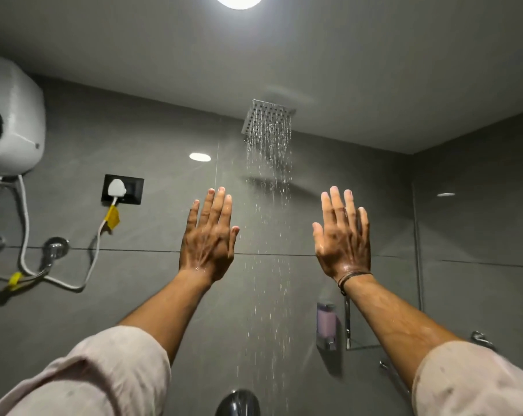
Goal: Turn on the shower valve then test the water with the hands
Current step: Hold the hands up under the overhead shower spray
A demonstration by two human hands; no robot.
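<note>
A square chrome shower head (267, 118) hangs from the ceiling and water (269, 229) streams down from it. My left hand (209, 235) is raised to the left of the stream, fingers straight and slightly apart, back of the hand toward me. My right hand (342, 235) is raised to the right of the stream, fingers spread, skin wet and shiny. A thin cord bracelet (351, 279) circles the right wrist. The water falls between both hands; neither holds anything. A dark round shower valve knob (237, 403) shows at the bottom edge.
A white water heater (11, 121) hangs top left with hoses and a white plug in a black socket (122, 189). A lilac soap dispenser (326, 324) and chrome fittings (480, 339) sit on the grey wall, lower right. A ceiling light (238, 0) glows above.
</note>
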